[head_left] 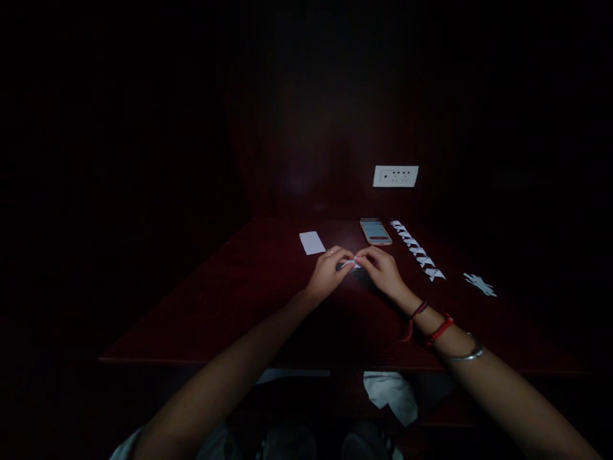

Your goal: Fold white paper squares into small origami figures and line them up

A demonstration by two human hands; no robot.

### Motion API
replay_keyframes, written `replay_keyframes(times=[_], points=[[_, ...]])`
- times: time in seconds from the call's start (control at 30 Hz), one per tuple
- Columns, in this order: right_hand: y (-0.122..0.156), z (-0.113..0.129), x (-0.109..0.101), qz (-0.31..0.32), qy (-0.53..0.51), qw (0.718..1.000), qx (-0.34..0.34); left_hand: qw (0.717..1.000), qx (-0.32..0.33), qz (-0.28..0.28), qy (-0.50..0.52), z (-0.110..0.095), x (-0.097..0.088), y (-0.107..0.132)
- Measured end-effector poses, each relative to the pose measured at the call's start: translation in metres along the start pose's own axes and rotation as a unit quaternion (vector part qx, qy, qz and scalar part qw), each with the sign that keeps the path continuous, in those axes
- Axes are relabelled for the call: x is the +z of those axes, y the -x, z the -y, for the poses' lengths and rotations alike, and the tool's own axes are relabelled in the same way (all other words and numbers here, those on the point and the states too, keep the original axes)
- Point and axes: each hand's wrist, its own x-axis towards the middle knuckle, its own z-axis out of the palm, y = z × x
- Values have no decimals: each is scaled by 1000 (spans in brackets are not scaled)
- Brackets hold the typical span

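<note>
Both hands meet over the middle of the dark red table [215, 294]. My left hand [331, 268] pinches the left side of a small white piece of paper [353, 262]. On its right side my right hand [380, 267] pinches the same paper, thumb and fingertips together. The fingers cover much of the paper, so its exact shape is hard to see. Just beyond my left hand lies a flat white sheet of paper [311, 243]. To the right of my right hand, a row of several folded white paper pieces [416, 248] runs away from me.
A phone [376, 232] with a lit screen lies behind my right hand. White paper strips [479, 284] are piled at the right. A socket panel [395, 176] is on the wall behind. Below the table's front edge hangs something white and crumpled [391, 393].
</note>
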Motion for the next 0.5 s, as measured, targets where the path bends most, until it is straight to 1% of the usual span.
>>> replay_keyframes(times=[0.23,0.37,0.5], points=[[2,3,1,17,3,1000,7,1000,-22,1,-15,-2,2,0],[-1,7,0,4,2,1000,0,999,-29,-6,-13,-4,1,-1],[-2,6,1,-11,9,1000,2,997,-69,-11,28,-3,2,-1]])
